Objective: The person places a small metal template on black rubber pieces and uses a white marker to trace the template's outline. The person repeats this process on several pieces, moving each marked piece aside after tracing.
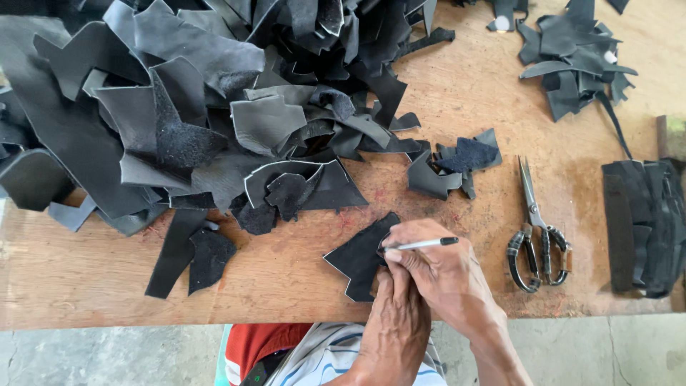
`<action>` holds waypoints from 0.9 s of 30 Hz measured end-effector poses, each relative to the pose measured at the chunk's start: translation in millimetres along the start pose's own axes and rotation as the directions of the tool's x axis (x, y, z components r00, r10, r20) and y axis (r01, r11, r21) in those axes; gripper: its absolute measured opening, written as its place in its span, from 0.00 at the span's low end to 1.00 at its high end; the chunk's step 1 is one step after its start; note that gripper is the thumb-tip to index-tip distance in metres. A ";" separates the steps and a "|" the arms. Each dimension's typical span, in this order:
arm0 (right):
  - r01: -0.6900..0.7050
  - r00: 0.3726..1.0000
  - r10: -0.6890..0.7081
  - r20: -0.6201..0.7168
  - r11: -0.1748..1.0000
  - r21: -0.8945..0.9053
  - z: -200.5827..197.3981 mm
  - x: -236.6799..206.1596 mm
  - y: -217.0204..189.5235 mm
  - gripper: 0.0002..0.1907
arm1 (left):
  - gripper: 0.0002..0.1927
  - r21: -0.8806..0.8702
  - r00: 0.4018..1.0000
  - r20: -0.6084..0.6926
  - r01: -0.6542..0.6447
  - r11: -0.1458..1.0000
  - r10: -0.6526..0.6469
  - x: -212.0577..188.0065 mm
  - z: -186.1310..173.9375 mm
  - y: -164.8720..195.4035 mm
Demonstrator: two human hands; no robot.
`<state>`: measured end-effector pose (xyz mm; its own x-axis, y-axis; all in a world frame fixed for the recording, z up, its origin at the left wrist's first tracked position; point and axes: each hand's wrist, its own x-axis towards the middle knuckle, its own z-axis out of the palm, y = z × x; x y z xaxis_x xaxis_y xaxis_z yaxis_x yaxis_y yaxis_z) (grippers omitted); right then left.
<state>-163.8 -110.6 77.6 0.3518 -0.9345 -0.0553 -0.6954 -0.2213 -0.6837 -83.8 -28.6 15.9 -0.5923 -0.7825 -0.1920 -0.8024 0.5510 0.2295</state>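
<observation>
A black leather scrap [359, 257] lies suede side up near the front edge of the wooden table [286, 271]. My left hand [394, 318] presses down on its right part, fingers flat. My right hand [439, 268] crosses over the left and grips a thin silver pen [421, 244] with a black cap end, its tip touching the scrap's right edge.
A large heap of black leather offcuts [200, 100] covers the table's left and back. Scissors [537, 232] lie to the right of my hands. A small cluster of scraps [454, 166] sits behind, more scraps [575, 61] at the back right, and stacked black strips [643, 225] at the right edge.
</observation>
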 end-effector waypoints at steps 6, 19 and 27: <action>0.036 0.999 -0.036 -0.005 0.999 -0.021 0.2 -0.4 0.9 0.07 | 0.31 -0.003 0.997 -0.069 0.034 0.999 -0.034 -0.2 2.5 0.5; -0.064 0.997 0.065 -0.036 0.998 0.009 2.2 1.6 2.7 0.08 | 0.34 0.069 0.990 -0.120 0.081 0.994 -0.072 -3.2 -1.8 -1.7; -0.097 0.986 0.100 -0.130 0.995 0.035 2.8 -0.1 2.0 0.08 | 0.34 0.111 0.979 -0.165 0.138 0.984 -0.119 -4.9 -3.5 -3.3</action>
<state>-163.5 -110.2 74.2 0.1957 -0.9802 -0.0284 -0.7039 -0.1203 -0.7001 -78.0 -27.6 19.4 -0.4726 -0.8794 -0.0581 -0.8796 0.4665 0.0936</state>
